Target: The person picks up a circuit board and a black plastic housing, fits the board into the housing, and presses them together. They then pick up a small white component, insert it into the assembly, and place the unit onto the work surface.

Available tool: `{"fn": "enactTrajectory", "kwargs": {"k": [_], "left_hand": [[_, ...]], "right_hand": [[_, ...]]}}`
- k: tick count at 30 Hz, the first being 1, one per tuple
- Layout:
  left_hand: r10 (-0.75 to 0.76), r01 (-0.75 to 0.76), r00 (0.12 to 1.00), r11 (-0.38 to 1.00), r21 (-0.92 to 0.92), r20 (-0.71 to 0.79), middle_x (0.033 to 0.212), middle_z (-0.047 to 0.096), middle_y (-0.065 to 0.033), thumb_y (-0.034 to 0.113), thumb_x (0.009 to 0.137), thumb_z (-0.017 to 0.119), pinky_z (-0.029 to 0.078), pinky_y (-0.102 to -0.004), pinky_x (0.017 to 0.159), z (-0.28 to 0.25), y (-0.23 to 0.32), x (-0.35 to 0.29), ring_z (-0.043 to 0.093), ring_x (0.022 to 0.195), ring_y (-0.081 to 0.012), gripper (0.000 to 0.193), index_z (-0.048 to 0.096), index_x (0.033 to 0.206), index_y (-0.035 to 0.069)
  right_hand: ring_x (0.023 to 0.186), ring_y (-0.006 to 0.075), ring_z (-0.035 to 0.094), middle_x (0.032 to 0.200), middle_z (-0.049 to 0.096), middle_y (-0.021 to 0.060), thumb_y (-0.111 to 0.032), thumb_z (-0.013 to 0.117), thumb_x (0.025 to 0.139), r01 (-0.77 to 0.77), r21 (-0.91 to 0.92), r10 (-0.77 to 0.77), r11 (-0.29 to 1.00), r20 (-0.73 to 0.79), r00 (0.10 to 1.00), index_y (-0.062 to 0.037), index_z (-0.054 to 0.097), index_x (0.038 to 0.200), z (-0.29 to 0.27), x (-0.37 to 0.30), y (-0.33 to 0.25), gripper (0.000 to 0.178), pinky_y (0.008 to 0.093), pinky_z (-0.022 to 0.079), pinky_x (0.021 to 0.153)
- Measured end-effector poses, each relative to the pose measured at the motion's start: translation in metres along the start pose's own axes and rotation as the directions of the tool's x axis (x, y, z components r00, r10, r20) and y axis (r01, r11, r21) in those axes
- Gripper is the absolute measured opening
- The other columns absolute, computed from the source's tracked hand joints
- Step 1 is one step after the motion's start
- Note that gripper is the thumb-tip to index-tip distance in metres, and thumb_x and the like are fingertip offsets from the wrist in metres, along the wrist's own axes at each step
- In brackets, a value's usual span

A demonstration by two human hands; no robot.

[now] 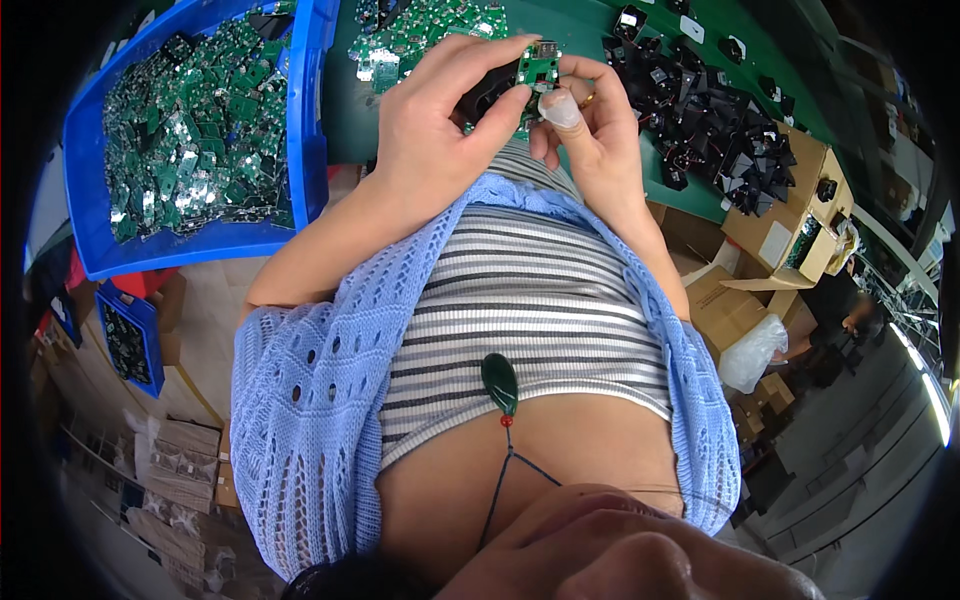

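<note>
At 12 o'clock in the view, a green circuit board (541, 65) is pinched in the grip of the left hand (430, 115), and its right side is steadied by the right hand (598, 130), whose thumb is wrapped in a whitish cover. From the board, loose circuit boards (450, 32) are heaped at 10 o'clock on the green surface (350, 125), black parts (720, 130) are piled between 3 and 4, and a blue bin (306, 110) is filled with boards at 9.

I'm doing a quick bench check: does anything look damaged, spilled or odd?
One oddity: on the right hand, the thumb wears a whitish covering, unlike the other visible fingers. The held green circuit board shows no clear damage, nor is anything evidently spilled.
</note>
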State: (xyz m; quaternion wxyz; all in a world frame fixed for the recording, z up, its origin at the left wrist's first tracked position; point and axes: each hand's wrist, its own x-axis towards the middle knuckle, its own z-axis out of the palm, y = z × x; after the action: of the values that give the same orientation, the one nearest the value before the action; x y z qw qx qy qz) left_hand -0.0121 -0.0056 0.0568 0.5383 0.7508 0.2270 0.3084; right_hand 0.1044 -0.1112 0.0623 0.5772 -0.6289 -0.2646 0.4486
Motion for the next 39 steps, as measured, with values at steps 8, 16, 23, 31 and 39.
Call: {"fn": "enactTrajectory", "kwargs": {"k": [8, 16, 23, 31, 39], "left_hand": [[0.073, -0.067, 0.997, 0.988, 0.137, -0.039, 0.087, 0.059, -0.0053, 0.010, 0.074, 0.065, 0.049, -0.0259, 0.059, 0.007, -0.011, 0.006, 0.060, 0.068, -0.0174, 0.031, 0.061, 0.105, 0.011], [-0.176, 0.187, 0.973, 0.980, -0.068, 0.147, 0.093, 0.057, -0.0102, 0.018, 0.085, 0.056, 0.044, -0.0285, 0.077, 0.003, -0.027, -0.001, 0.057, 0.084, -0.0192, 0.034, 0.052, 0.115, 0.002], [-0.580, 0.740, 0.671, 0.479, -0.472, 0.462, 0.091, 0.058, -0.0008, 0.018, 0.083, 0.059, 0.048, -0.0212, 0.063, 0.000, -0.019, 0.011, 0.056, 0.078, -0.0072, 0.033, 0.052, 0.113, 0.008], [-0.470, 0.589, 0.804, 0.714, -0.379, 0.365, 0.101, 0.056, -0.0043, 0.007, 0.085, 0.053, 0.048, -0.0223, 0.072, 0.006, -0.029, 0.004, 0.056, 0.088, -0.0099, 0.023, 0.049, 0.108, 0.006], [-0.426, 0.573, 0.818, 0.663, -0.481, 0.387, 0.096, 0.059, -0.0089, 0.018, 0.084, 0.060, 0.048, -0.0224, 0.067, 0.008, -0.023, 0.007, 0.057, 0.081, -0.0103, 0.035, 0.043, 0.109, 0.000]], "right_hand": [[0.047, 0.0091, 0.053, 0.076, 0.056, 0.0073, -0.012, 0.057, 0.085, 0.151, 0.050, -0.146, 0.987, -0.089, 0.985, -0.0013, 0.042, 0.106, 0.005, 0.013, 0.015, 0.028, 0.0202, 0.040, 0.037], [0.046, 0.0105, 0.052, 0.066, 0.055, 0.0069, -0.005, 0.057, 0.083, 0.071, 0.102, -0.057, 0.992, -0.134, 0.989, -0.0012, 0.038, 0.109, -0.004, 0.007, 0.012, 0.033, 0.0208, 0.041, 0.041], [0.051, 0.0059, 0.048, 0.068, 0.054, 0.0037, -0.006, 0.060, 0.082, 0.192, -0.020, -0.192, 0.981, 0.011, 0.981, -0.0045, 0.044, 0.103, 0.000, -0.005, 0.016, 0.026, 0.0195, 0.037, 0.043], [0.065, 0.0180, 0.053, 0.072, 0.055, 0.0025, -0.004, 0.068, 0.064, 0.650, -0.677, -0.714, 0.345, 0.261, 0.650, -0.0070, 0.063, 0.084, -0.013, 0.013, 0.013, 0.022, 0.0283, 0.044, 0.050], [0.064, 0.0209, 0.055, 0.073, 0.059, 0.0050, -0.004, 0.068, 0.068, 0.492, -0.687, -0.681, 0.534, -0.005, 0.732, -0.0054, 0.059, 0.077, -0.016, 0.021, 0.016, 0.013, 0.0293, 0.044, 0.052]]}}
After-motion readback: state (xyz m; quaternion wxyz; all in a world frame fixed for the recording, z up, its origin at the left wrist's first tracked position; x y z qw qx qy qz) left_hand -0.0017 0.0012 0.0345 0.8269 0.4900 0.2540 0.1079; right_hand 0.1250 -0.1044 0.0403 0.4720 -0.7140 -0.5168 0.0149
